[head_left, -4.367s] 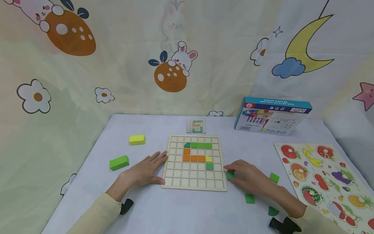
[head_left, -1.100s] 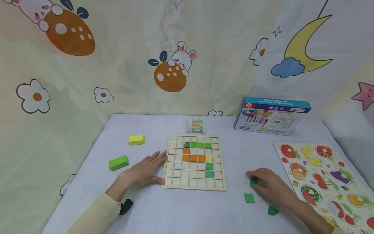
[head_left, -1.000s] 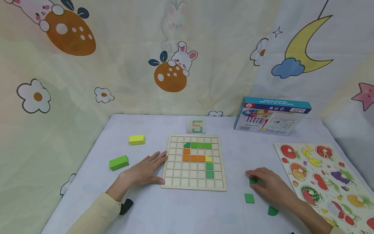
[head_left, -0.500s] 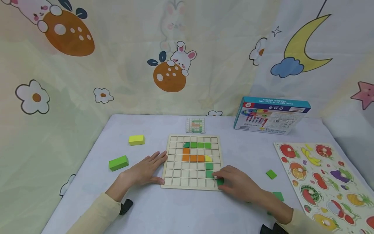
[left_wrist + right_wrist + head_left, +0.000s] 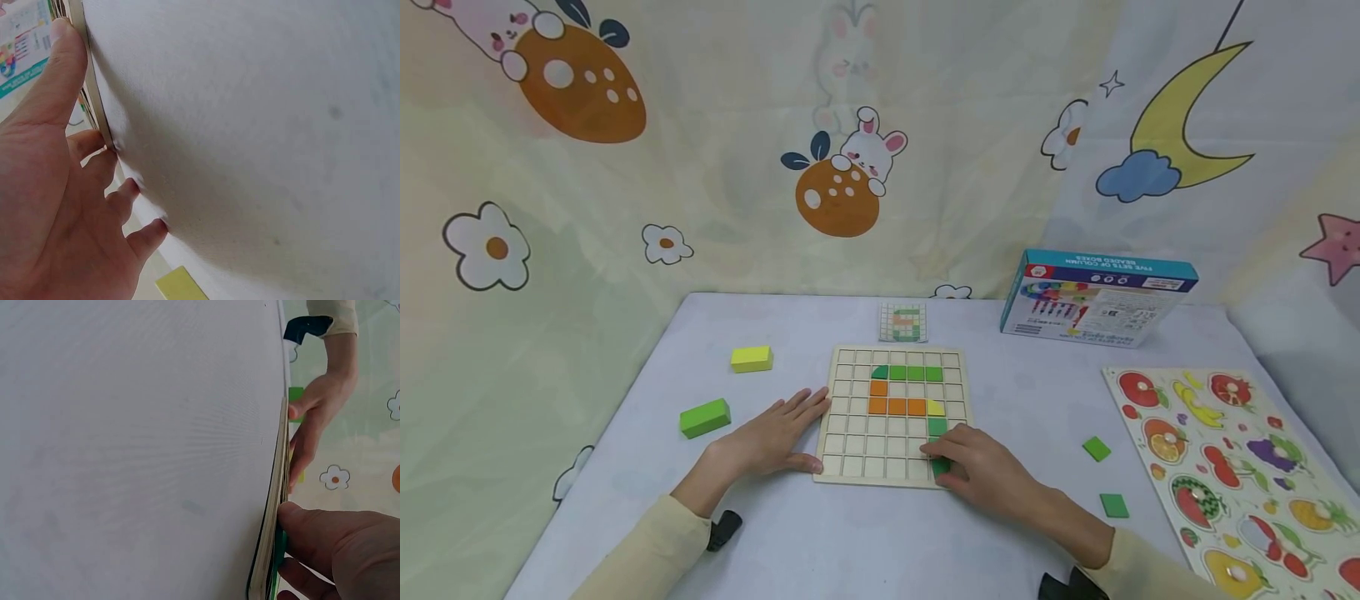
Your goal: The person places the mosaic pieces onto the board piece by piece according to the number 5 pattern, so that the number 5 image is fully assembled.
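On the table lies a wooden grid board (image 5: 850, 475) bearing green, orange and yellow tiles in several squares. My left hand (image 5: 775, 437) rests against its left edge, thumb and fingers extended; the left wrist view shows the thumb on the rim. My right hand (image 5: 988, 467) pinches a dark green tile (image 5: 940, 467) over the lower right of the board, below a column of green tiles (image 5: 937, 427). In the right wrist view the green tile (image 5: 280, 547) sits by the thumb, against the board's face. The fingers partly cover it.
A small pattern card (image 5: 903, 322) stands behind the board. Loose green tiles (image 5: 1097, 448) lie to the right, beside a fruit puzzle board (image 5: 1210, 425). A green block (image 5: 705, 417) and a yellow block (image 5: 752, 359) lie left. A box (image 5: 1097, 296) stands at the back right.
My right hand has carried a dark green tile leftward from the loose tiles onto the board's lower right. Earlier, another green tile was added to the column. The left hand has stayed put.
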Available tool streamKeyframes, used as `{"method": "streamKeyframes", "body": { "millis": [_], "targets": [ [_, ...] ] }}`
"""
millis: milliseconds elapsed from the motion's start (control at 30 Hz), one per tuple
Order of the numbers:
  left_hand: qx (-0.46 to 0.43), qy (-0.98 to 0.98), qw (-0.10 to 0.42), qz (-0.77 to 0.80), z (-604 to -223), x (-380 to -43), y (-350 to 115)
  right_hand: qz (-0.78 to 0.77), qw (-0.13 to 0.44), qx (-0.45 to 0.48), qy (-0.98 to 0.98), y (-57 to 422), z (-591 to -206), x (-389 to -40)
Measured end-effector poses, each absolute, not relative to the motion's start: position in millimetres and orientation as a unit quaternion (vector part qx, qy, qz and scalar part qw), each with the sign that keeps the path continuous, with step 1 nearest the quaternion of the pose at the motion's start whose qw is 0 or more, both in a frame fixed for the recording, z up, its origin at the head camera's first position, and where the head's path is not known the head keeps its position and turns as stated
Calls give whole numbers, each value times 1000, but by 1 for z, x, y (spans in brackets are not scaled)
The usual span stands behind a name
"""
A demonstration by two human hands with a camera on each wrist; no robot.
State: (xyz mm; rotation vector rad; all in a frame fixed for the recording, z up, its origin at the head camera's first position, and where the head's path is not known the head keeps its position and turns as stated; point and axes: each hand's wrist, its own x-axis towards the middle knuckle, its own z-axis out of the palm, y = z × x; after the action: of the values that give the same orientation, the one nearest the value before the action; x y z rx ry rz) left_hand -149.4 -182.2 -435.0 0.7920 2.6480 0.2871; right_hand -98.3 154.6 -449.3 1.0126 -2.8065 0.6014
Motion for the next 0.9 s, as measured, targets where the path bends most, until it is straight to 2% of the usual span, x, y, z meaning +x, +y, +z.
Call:
{"method": "streamKeyframes", "body": {
  "millis": [600,733,900],
  "targets": [
    [285,936,178,102,-434,-150,-184,223,43,301,-926,155,-446,-93],
    [282,937,179,98,-436,-150,-183,232,45,266,-935,172,-441,-93],
    [286,937,177,96,-436,-150,-184,248,33,217,-944,216,-431,-94]
  ]
}}
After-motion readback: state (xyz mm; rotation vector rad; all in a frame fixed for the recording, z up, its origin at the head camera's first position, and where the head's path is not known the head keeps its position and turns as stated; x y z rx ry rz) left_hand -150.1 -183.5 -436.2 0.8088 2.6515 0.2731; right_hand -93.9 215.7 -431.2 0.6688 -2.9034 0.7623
